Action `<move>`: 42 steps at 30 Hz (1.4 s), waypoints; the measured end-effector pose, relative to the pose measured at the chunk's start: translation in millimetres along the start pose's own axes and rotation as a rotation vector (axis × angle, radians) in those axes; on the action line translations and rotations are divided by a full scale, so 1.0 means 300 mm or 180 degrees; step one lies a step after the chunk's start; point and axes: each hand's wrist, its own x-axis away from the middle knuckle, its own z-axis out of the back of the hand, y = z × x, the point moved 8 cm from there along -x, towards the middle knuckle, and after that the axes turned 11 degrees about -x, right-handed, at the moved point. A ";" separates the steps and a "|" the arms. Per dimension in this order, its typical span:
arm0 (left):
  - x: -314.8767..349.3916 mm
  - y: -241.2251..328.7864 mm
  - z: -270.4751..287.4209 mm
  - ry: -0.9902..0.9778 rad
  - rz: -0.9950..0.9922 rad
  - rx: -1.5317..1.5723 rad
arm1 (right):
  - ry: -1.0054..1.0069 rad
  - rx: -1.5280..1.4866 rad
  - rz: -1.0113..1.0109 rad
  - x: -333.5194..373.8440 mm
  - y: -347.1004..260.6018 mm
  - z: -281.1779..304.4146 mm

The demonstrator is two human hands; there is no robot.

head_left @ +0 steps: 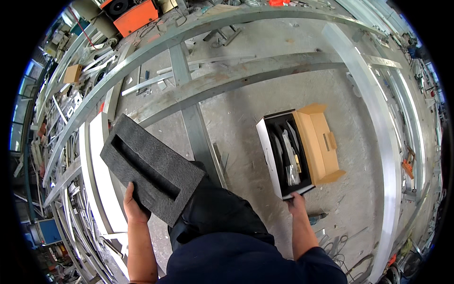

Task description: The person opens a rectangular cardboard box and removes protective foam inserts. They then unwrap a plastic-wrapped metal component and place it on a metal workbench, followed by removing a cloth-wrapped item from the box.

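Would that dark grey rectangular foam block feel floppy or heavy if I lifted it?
Probably light: the dark grey rectangular foam block has a grainy, foamlike surface. It's likely fairly stiff, since its thick edges look straight.

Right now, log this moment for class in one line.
left hand: holds grey foam block; right hand: touches open box, near end; inside box: items

"Can you read any lettering on the box (268, 158) from your end?"
"No, I can't; its white side is too foreshortened on my feed."
"And the foam block (161, 158), or the clear packet (292, 174) inside the box?"
"I read nothing on either, nor on the orange machine (135, 20) up top."
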 end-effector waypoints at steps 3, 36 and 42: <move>0.019 0.024 -0.005 -0.0181 -0.0056 0.0013 | 0.0005 -0.0144 0.0007 -0.158 0.138 -0.012; 0.039 -0.316 -0.309 -0.1700 -0.0004 -0.2054 | 0.1743 0.1260 0.1279 -0.298 -0.462 0.466; 0.093 -0.167 -0.027 -0.0629 -0.0490 -0.1740 | 0.1772 0.3507 0.2420 -0.095 -0.473 -0.016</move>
